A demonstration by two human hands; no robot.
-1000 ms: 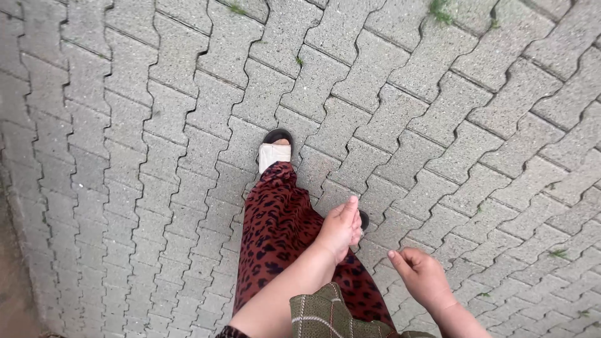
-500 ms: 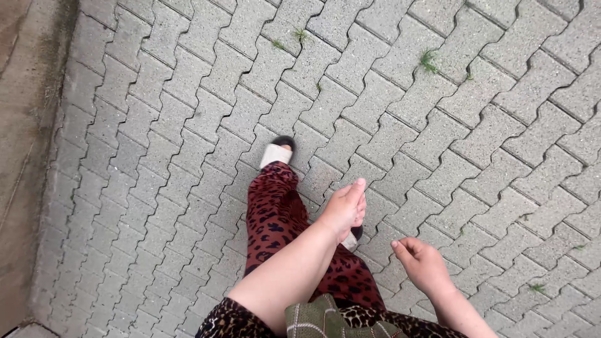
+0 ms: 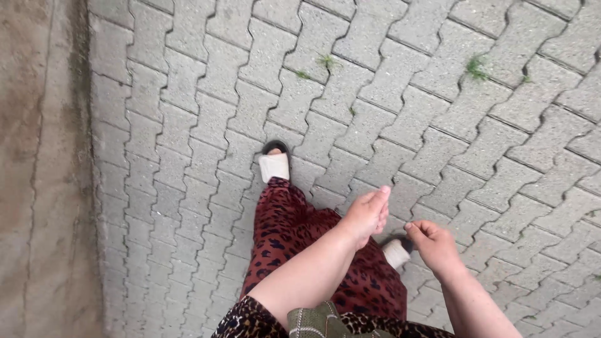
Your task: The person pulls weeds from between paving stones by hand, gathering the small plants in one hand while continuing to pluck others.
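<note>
Since the earlier frame our right hand [image 3: 436, 244] has drawn close beside the left hand [image 3: 368, 216]; both empty, left fingers straight together, right loosely curled. Concrete strip [image 3: 44, 175] borders the paving [image 3: 438, 112] on the left; open paving ahead. Forward sandal [image 3: 274, 164] lies beyond both hands.

We held our left hand [image 3: 366, 216] out with fingers straight and pressed together, empty; our right hand [image 3: 435, 245] hung loosely curled, just beside it, forearms bare, nothing gripped
</note>
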